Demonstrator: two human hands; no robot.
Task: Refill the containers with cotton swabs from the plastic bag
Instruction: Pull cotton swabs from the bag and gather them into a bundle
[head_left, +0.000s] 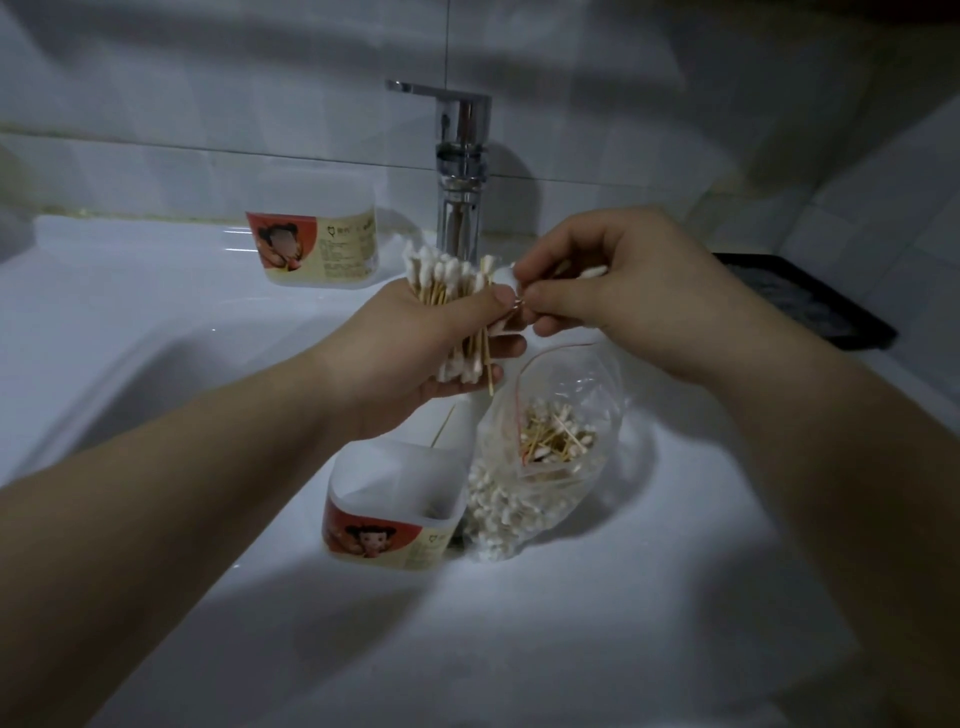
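A bundle of cotton swabs (441, 280), white tips on thin wooden sticks, stands nearly upright in the left hand (415, 358) just above the middle of the view. The left fingers (506, 345) curl around the sticks from behind, and the thumb presses across the front. The tips fan out above the hand toward 12 o'clock, and more tips poke out below the fingers at 6 o'clock.

The right hand (639, 301) meets the bundle from 3 o'clock. Its thumb and forefinger are pinched together on a white tip at the bundle's right edge, touching the left thumb. A few more white tips show behind the right hand's curled fingers; whether they are held is hard to tell.

At 5 o'clock from the bundle, a clear plastic bag (561, 415) with a red strip at its mouth rests on the white sink (156, 322). The mouth is open and faces up, and many loose swabs lie inside.

Just beside the bag at 9 o'clock stands an open white container (363, 530) with a red and cream label, directly under the left hand. One bare stick (444, 431) shows between them. A second container (317, 249) with the same label sits on the back ledge at 10 o'clock from the bundle.

A chrome faucet (462, 156) rises behind the hands at 12 o'clock, against a tiled wall (208, 104). A dark tray (810, 301) lies at the far right, at 3 o'clock.
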